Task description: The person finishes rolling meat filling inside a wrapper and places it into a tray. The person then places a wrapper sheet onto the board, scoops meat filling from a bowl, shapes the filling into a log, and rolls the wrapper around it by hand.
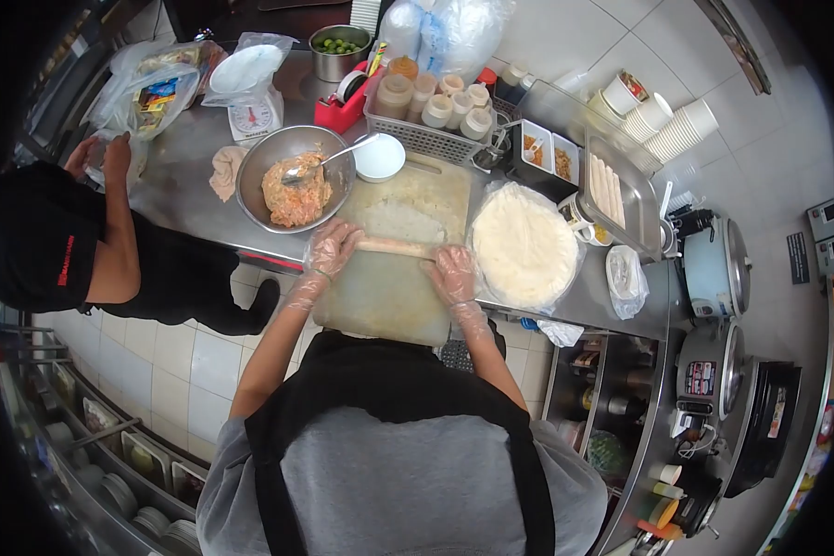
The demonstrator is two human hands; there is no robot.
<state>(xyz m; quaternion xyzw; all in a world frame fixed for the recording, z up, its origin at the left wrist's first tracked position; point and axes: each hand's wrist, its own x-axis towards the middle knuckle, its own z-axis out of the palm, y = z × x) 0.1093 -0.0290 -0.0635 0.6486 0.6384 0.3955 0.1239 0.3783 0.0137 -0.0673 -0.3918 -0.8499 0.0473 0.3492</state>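
Observation:
A long, thin, pale spring roll (pixel 394 246) lies across the cutting board (pixel 380 301), its wrapper wound into a tube. My left hand (pixel 334 248), in a clear plastic glove, has its fingers closed around the left end. At the other end, my right hand (pixel 452 275), gloved the same way, holds the roll between thumb and fingers. Left of the board is a steel bowl (pixel 250 199) of minced filling (pixel 295 196) with a spoon (pixel 329 159) in it. A stack of round, pale wrappers (pixel 524 246) on plastic sits to the right.
A white bowl (pixel 380 157) stands behind the board's left corner. Further back are a basket (pixel 417 137) of sauce bottles and a red tape dispenser (pixel 338 109). Several finished rolls (pixel 605 190) lie in a steel tray (pixel 644 218). A co-worker (pixel 111 232) stands at the left, handling a plastic bag.

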